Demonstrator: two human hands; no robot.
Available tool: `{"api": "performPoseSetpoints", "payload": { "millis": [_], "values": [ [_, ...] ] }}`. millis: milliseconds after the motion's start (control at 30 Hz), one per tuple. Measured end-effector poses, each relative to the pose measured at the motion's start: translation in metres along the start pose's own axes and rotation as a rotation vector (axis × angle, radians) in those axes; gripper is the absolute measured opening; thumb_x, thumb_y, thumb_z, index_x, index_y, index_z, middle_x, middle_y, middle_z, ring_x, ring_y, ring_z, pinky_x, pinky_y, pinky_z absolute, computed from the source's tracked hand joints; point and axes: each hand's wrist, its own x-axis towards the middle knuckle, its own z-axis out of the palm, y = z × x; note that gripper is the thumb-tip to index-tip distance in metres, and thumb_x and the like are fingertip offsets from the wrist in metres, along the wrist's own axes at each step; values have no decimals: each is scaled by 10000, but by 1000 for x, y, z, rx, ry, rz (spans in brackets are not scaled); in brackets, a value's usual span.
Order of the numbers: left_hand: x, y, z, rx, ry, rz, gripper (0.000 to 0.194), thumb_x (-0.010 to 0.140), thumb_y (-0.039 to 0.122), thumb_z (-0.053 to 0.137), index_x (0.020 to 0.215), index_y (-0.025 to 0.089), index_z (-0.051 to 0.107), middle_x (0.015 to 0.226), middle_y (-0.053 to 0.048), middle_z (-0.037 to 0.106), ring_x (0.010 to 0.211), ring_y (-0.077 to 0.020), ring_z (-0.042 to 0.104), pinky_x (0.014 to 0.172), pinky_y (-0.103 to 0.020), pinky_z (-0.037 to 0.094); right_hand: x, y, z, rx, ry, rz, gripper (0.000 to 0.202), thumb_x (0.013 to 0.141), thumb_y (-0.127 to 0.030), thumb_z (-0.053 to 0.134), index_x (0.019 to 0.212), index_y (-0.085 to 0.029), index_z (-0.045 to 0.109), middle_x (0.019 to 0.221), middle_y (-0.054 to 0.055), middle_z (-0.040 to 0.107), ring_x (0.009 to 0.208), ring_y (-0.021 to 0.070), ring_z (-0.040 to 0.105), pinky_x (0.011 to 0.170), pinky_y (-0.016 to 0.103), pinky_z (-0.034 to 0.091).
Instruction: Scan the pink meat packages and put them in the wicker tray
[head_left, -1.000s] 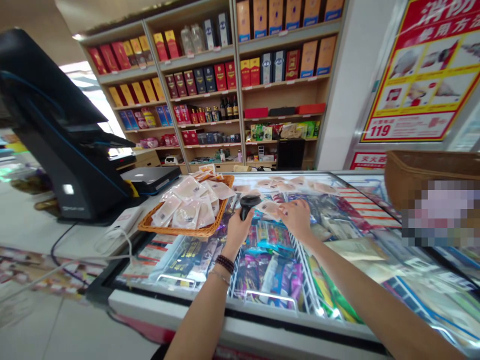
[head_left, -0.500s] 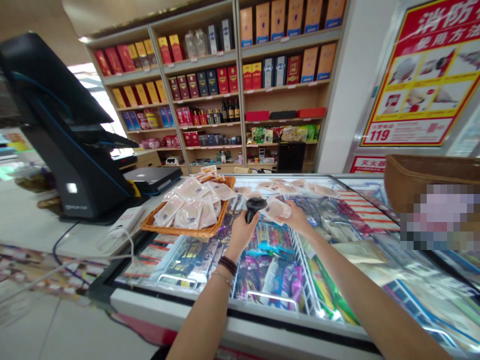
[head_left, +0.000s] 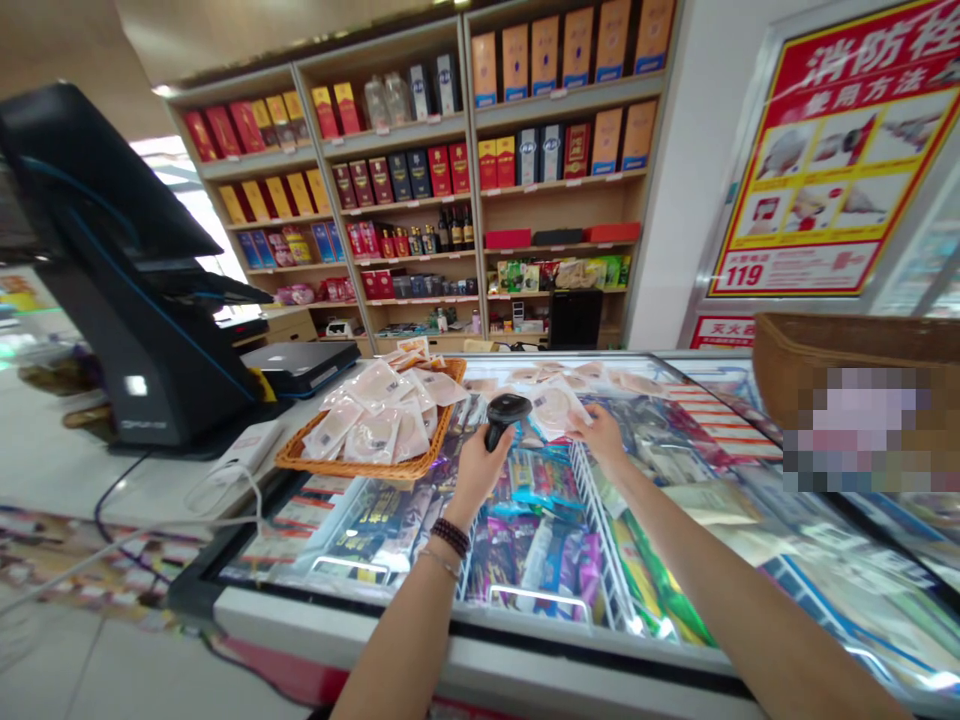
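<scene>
My left hand (head_left: 484, 462) is wrapped round the handle of a black barcode scanner (head_left: 510, 407), its head turned to the right. In my right hand (head_left: 602, 436), pinched at the edge, is a flat clear packet (head_left: 553, 408) with a pale round item inside. Scanner head and packet are close together above the freezer's glass top (head_left: 300, 560). Left of my hands stands an orange wicker basket (head_left: 409, 468) heaped with similar packets (head_left: 375, 415). More such packets (head_left: 592, 372) lie on the glass behind my right hand.
Wrapped frozen goods (head_left: 544, 480) show through the glass. A black checkout terminal (head_left: 142, 300) and a dark flat device (head_left: 300, 365) stand on the left counter, with a white cable (head_left: 259, 490) nearby. A brown basket (head_left: 787, 370) is at the right. Shelves (head_left: 480, 180) of boxes rise behind.
The packet in my right hand has turned to show its flat round face and more of it is visible. My left hand still holds the scanner beside it. The view has shifted slightly.
</scene>
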Motion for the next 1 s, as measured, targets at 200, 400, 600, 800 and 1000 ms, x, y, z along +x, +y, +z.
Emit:
{"api": "performPoseSetpoints", "payload": {
  "millis": [200,400,600,800,1000],
  "values": [
    [0,1,-1,-5,-37,9,535,920,770,651,833,245,590,525,42,528,466,-161,517,542,-282,394,-3,-2,1,39,62,-1,589,603,-636,964,839,-286,553,677,-40,702,710,274,814,699,444,749],
    [-3,5,0,-55,-96,0,570,902,804,664,801,253,556,503,44,500,454,-150,482,529,-279,387,-3,-2,0,41,57,24,599,579,-636,989,839,-279,584,657,-39,713,700,287,826,692,445,754],
    [-3,5,1,-53,-119,8,573,906,801,663,821,241,572,526,36,521,460,-150,496,520,-279,413,-3,-3,0,26,55,-1,582,612,-643,962,844,-285,566,676,-29,705,730,296,826,695,450,751],
    [-3,4,2,-72,-129,10,577,895,801,676,849,234,581,539,44,525,442,-140,486,513,-283,434,-4,-6,1,46,53,10,569,602,-619,953,839,-289,555,687,-36,688,725,282,809,725,457,749],
    [-3,5,2,-74,-86,23,561,906,785,675,835,235,591,546,38,529,464,-149,511,513,-276,414,-4,-6,0,54,37,15,538,634,-579,962,833,-285,558,689,-19,716,728,280,814,714,455,753]
  ]
}}
